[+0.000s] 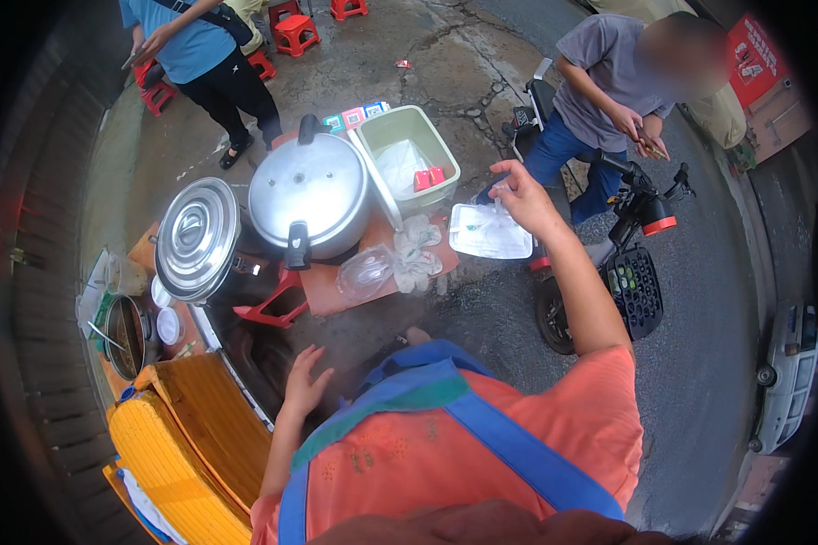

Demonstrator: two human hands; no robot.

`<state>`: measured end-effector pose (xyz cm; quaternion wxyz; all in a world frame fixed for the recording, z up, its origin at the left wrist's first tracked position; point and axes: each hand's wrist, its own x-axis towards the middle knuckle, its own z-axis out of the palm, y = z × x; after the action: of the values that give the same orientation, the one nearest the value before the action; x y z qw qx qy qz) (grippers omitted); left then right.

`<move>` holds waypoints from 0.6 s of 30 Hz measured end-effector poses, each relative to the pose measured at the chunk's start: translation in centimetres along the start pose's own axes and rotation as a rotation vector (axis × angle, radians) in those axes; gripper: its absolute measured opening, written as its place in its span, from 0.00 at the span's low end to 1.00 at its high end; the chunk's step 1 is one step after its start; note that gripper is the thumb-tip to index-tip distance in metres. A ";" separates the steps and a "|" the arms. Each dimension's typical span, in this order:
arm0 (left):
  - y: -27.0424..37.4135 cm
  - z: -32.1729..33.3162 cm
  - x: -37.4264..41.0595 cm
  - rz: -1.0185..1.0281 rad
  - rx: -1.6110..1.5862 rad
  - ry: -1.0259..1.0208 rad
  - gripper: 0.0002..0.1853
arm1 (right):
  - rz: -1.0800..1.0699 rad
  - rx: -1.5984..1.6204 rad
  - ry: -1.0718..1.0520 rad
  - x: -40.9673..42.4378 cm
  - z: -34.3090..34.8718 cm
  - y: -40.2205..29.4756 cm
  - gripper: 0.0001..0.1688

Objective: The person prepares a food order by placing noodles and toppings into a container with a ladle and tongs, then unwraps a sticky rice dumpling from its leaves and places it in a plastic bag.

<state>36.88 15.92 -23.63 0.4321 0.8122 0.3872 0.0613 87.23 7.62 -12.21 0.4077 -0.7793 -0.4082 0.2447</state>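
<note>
My right hand [521, 197] is stretched out forward, its fingers pinching the top of a clear plastic bag. In the bag hangs a white foam takeout box [489, 238]. My left hand [305, 383] hovers low beside a dark opening in the stall, fingers apart and holding nothing. Ahead, a large aluminium pressure cooker [310, 187] stands on an orange board, next to a pale green plastic bin [443, 187] with small red packets [428, 178] inside. White gloves [417, 255] and a clear plastic bag [366, 272] lie on the board's near edge.
At left are a round steel lid [198, 238], a pot of dark liquid [126, 337] and a yellow padded cover [170, 463]. A red stool [273, 300] is under the board. One person stands at upper left [191, 48]; another, at right [607, 82], is by an electric scooter [627, 204].
</note>
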 end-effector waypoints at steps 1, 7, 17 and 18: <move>-0.7 1.0 0.3 -0.054 0.000 -0.015 0.27 | 0.029 -0.093 0.010 1.4 -2.1 2.4 0.19; 1.8 2.6 4.0 -0.164 -0.004 -0.056 0.30 | 0.172 -0.053 0.140 6.2 -13.3 14.6 0.19; 3.6 0.4 3.9 -0.333 -0.081 0.075 0.31 | 0.579 0.230 0.671 7.9 -27.5 19.2 0.11; 5.0 0.2 3.7 -0.368 -0.080 0.079 0.31 | 0.592 0.274 0.691 7.5 -28.4 20.3 0.09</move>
<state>42.44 16.64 -20.89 0.4526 0.7066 0.5433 0.0285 120.49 -5.29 -13.96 0.5314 -0.8369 0.0272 0.1285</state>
